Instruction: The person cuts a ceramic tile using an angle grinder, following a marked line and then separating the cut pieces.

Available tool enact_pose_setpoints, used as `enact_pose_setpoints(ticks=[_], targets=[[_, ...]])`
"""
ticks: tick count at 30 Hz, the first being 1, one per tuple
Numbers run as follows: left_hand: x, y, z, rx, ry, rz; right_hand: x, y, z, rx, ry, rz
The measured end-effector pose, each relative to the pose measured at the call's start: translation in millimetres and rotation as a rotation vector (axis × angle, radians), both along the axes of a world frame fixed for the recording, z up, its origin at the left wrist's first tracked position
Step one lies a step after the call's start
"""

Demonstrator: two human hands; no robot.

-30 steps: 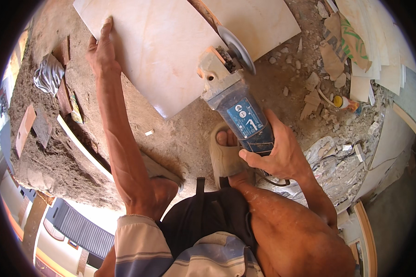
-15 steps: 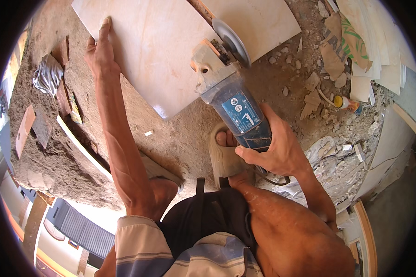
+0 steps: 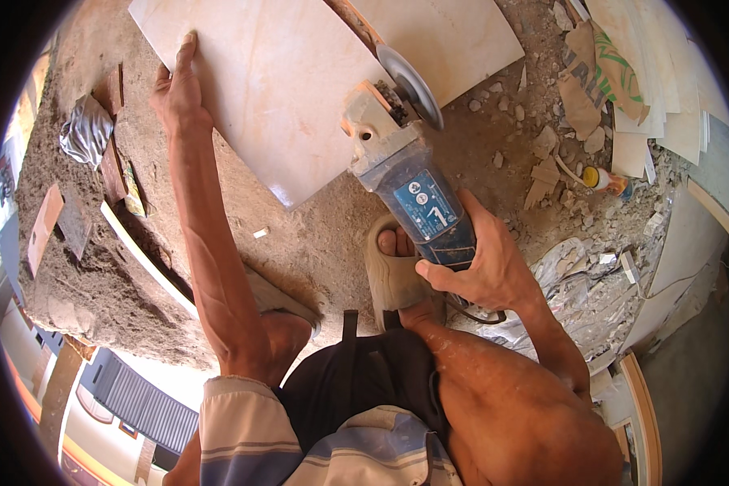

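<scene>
My left hand (image 3: 178,97) grips the left edge of a pale marbled tile (image 3: 275,97), thumb on its top face. My right hand (image 3: 482,259) is wrapped round the blue body of an angle grinder (image 3: 417,194), held diagonally with its head up at the tile. The grinder's grey disc (image 3: 409,85) stands on edge at the tile's right side, along a narrow gap beside a second pale piece of tile (image 3: 454,44). The grinder's cable runs out beneath my right hand.
My sandalled feet (image 3: 393,255) are below the tile. Stacked tiles (image 3: 684,113), torn brown paper (image 3: 579,81), a small yellow-capped container (image 3: 603,182) and rubble lie at right. A grey bundle (image 3: 85,130), tile scraps (image 3: 47,223) and a white strip (image 3: 142,255) lie at left.
The grinder and my right hand shift slightly up and left, then back down and right, staying at the tile's edge. My left hand stays on the tile.
</scene>
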State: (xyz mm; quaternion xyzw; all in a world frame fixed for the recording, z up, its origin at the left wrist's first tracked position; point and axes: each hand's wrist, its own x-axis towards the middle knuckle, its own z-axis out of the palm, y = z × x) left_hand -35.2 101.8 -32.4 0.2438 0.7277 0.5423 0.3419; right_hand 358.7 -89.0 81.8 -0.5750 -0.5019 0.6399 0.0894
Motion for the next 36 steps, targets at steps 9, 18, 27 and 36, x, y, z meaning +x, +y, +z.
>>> enact_pose_setpoints(ticks=[9,18,27,36], targets=[[-10.3,1.5,-8.1,0.008,0.023,-0.022,3.0,-11.8,-3.0,0.06,-0.024,0.006],[27.4,-24.4,26.3,0.107,0.726,-0.054,5.7,17.7,52.1,0.105,0.057,-0.026],[126.4,70.1,70.6,0.224,0.913,-1.061,24.8,78.4,102.8,0.201,0.025,-0.418],[190.4,197.7,3.5,0.172,1.385,-1.779,34.9,93.8,114.6,0.378,0.042,-0.647]])
